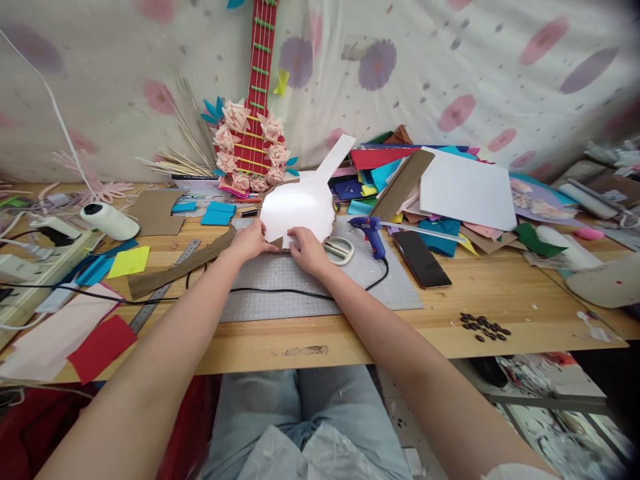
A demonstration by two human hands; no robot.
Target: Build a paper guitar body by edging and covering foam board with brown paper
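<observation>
White guitar-shaped paper cutout point(300, 203): middle of the frame, at the top edge of the grey cutting mat point(280, 293). Pinched along its bottom edge in the grip of left hand point(253, 241) and right hand point(309, 250). Best to hold flat, press gently, keep edges lined up.

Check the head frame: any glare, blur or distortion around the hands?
Head view: the white cutout is washed out by glare; left hand and right hand gripping its edge are sharp; fisheye bows the table; corners smear; light is soft, shadows faint.
</observation>
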